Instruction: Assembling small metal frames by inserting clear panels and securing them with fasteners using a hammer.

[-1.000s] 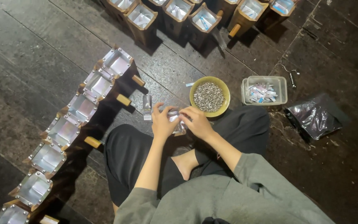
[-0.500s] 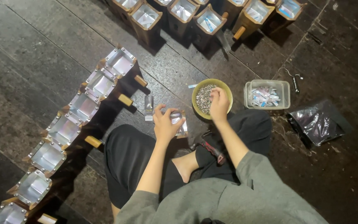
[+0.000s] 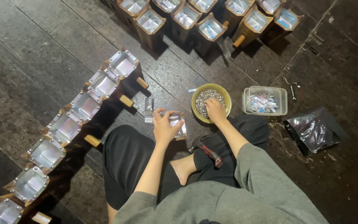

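Observation:
I sit cross-legged on a dark plank floor. My left hand rests on a small wooden box with a shiny metal lining in front of my knees, gripping its top. My right hand reaches into a yellow bowl full of small silvery pieces, fingers curled down among them; whether it holds any is hidden. A hammer with a red and black handle lies on my lap.
A diagonal row of metal-lined wooden boxes runs along my left. Another row of such boxes stands at the top. A clear plastic tub of small strips and a black plastic bag lie to the right.
My right hand left the small box and reached right into the yellow bowl. My left hand stayed on the box.

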